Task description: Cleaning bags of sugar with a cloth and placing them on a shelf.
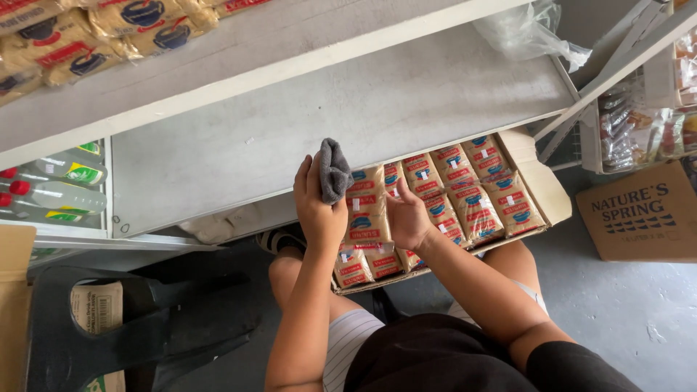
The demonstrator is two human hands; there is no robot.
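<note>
My left hand (pixel 318 205) is shut on a grey cloth (pixel 333 168), held up at the front edge of a bare grey shelf (pixel 305 123). My right hand (pixel 406 216) rests on tan packets with red and blue labels (pixel 472 192). These packets fill a shallow cardboard tray (pixel 541 178) that lies across my knees. Its fingers curl over a packet in the near row; whether they grip it is not clear.
More tan packets (pixel 94 33) lie on the shelf above. Clear bottles with red caps (pixel 51 192) stand at the left. A crumpled plastic bag (pixel 526 29) lies at the shelf's right end. A brown carton (pixel 642 214) sits on the floor, a dark plastic chair (pixel 109 327) at lower left.
</note>
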